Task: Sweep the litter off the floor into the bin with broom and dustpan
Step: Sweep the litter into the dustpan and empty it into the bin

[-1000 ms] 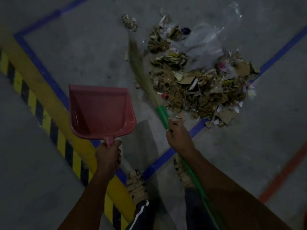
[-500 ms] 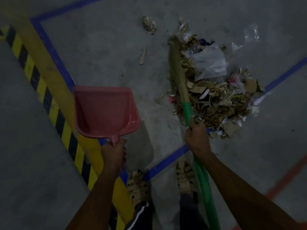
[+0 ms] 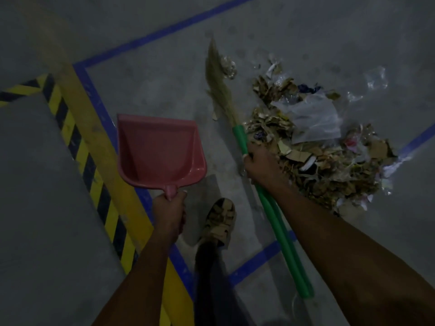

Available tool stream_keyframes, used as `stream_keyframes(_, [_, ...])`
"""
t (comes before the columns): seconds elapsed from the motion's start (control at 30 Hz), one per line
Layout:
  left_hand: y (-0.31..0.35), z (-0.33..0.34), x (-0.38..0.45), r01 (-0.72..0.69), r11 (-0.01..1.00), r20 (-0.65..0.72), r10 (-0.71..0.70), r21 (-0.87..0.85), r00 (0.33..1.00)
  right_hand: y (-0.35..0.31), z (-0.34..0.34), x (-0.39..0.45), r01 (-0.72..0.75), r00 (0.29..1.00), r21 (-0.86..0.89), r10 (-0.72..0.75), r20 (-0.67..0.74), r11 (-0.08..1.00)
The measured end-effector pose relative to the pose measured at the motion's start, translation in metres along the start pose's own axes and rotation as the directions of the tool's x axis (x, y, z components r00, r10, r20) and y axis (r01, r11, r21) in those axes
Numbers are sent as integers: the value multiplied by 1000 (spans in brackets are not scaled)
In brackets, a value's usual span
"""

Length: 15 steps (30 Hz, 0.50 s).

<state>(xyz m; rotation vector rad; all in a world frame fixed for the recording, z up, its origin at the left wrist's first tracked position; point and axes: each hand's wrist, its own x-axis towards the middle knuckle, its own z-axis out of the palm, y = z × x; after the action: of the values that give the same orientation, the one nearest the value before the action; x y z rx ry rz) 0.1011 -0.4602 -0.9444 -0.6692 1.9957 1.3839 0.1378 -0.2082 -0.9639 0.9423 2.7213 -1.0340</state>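
A red dustpan (image 3: 157,151) hangs empty above the floor; my left hand (image 3: 170,209) grips its short handle. My right hand (image 3: 261,164) grips the green handle of a broom (image 3: 277,222), just below the straw head. The straw bristles (image 3: 217,76) point away from me and lie left of the litter pile (image 3: 329,151), a heap of torn cardboard, paper scraps and clear plastic on the grey floor. One crumpled scrap (image 3: 228,67) lies apart, right beside the bristle tips. No bin is in view.
A yellow band with black-and-yellow hazard stripes (image 3: 91,165) runs diagonally at left, edged by blue floor tape (image 3: 164,31). A second blue line (image 3: 256,262) crosses under the broom handle. My sandalled foot (image 3: 220,222) stands between pan and broom.
The broom head has swung left, off the pile's left edge, and out to the stray crumpled scrap. The view has shifted, with the pile now lower right. The dustpan has stayed in my left hand.
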Motion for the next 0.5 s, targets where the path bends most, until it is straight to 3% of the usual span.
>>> stream_keyframes(0.17, [16,21,28,-2,1000,-3,2,-16,1000,-14,10,57,10,999,33,-11,37,999])
stream_keyframes(0.23, [20,32,36,20,1000,4,-20,-8,1000,-17,9,78,-51,998,24,49,48,998])
stream_keyframes(0.5, [47,61,65,50,998,42,-52,39,998,-30,1,150,-254,965,261,225,136,931])
